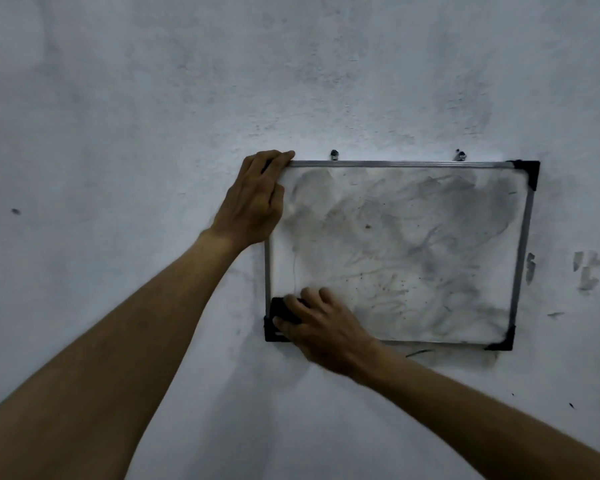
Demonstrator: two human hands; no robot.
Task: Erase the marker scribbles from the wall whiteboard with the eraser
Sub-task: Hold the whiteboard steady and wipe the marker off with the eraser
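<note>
Looks matt, rough and chalky all over the wall (153, 98), plaster by the look, blotched grey. Centre right now: smooth on the whiteboard (395, 244) face, dull sheen only, filmed with dry grey smear. Silvery metal along the frame strip (395, 164). Black matt plastic at the corner cap (529, 171), upper right. Lower left of the board, black and matt on the eraser (280, 308); material hard to tell.
</note>
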